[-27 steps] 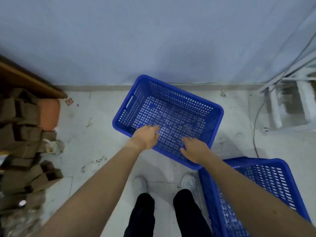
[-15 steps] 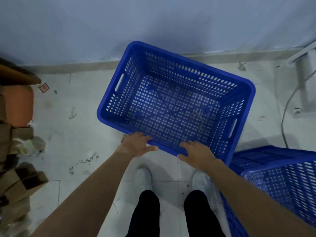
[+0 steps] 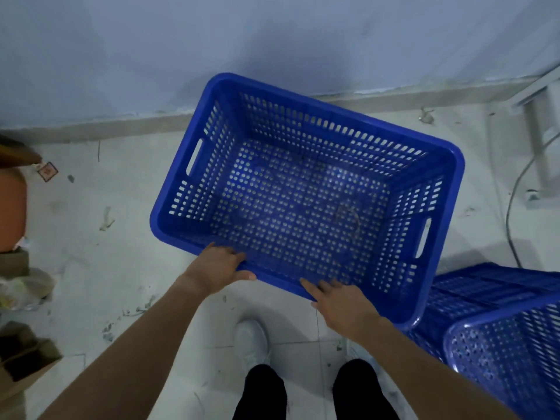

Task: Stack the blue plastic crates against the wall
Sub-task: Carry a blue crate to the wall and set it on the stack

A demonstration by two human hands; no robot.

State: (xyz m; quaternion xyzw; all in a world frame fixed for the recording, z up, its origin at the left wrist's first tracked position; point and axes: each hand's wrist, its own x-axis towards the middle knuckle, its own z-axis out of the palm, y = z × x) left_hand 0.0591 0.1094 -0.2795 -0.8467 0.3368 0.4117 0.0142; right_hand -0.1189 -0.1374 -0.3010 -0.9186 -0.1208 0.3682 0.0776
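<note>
An empty blue perforated crate fills the middle of the view, held up off the floor and turned at an angle to the pale wall behind it. My left hand grips its near long rim, thumb outside and fingers over the edge. My right hand holds the same rim further right. Two more blue crates stand at the lower right, partly under the held crate's corner.
Cardboard boxes and an orange object line the left edge. A white metal frame and a grey cable stand at the right by the wall. My shoes are on the stained tile floor.
The crate has come up off the floor and closer to me, with both hands now gripping its near rim. The camera has tilted down toward the crate.
</note>
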